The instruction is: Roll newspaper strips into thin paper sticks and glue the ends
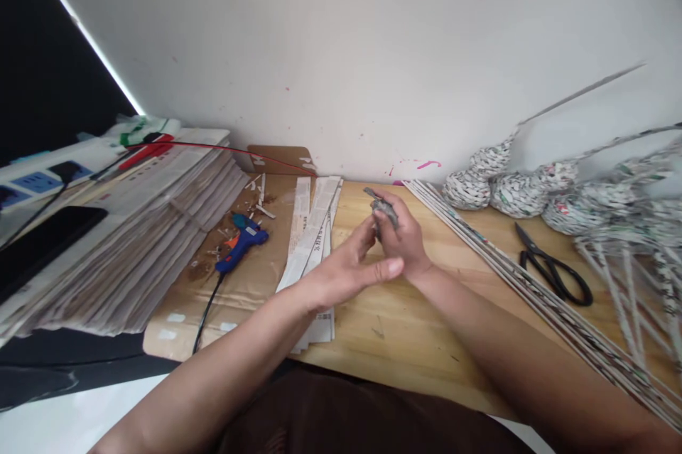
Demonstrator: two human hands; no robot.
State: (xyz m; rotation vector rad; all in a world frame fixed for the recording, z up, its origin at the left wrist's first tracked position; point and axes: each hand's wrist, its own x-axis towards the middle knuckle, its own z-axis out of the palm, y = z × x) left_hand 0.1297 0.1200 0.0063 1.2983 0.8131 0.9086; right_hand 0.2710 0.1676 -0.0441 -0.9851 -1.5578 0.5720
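Up close, small grey rolled-paper wad [384,212], crumpled, right hand [401,241] grip closed round it, left hand [346,269] open, fingertips touching it.

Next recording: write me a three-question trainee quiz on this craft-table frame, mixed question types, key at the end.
1. True or false: the black scissors lie to the left of the blue glue gun.
2. Multiple choice: the right hand holds A) a pencil, B) a small rolled paper piece, C) a cup.
3. Fill in: the glue gun lies on a sheet of ____.

Key
1. False: the scissors lie far to its right, past the long rolled paper tubes.
2. B: the right hand has a grip on it, with the left hand open beside it.
3. Cardboard, next to the newspaper stack.
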